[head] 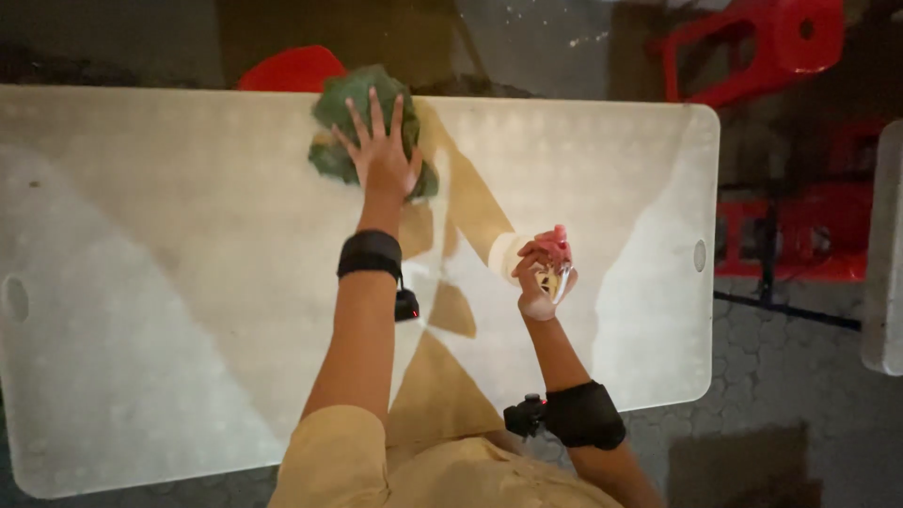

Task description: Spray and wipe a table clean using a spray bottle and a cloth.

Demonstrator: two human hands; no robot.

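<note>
table [141, 282]: your near edge is cut off by your body, bare top spreads wide left of both hands | green cloth [348, 103]: at the far edge, partly hidden under your left hand [381, 150], fingers spread flat on it | spray bottle [555, 268]: right hand [538, 282] wrapped tight round it, body mostly hidden, pink top showing

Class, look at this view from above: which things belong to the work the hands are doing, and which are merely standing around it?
In use:
- green cloth, pressed flat under the left hand
- small spray bottle with pink top, gripped in the right hand
- white table under the cloth

Standing about:
- red stools
- red round object behind the table's far edge
</note>
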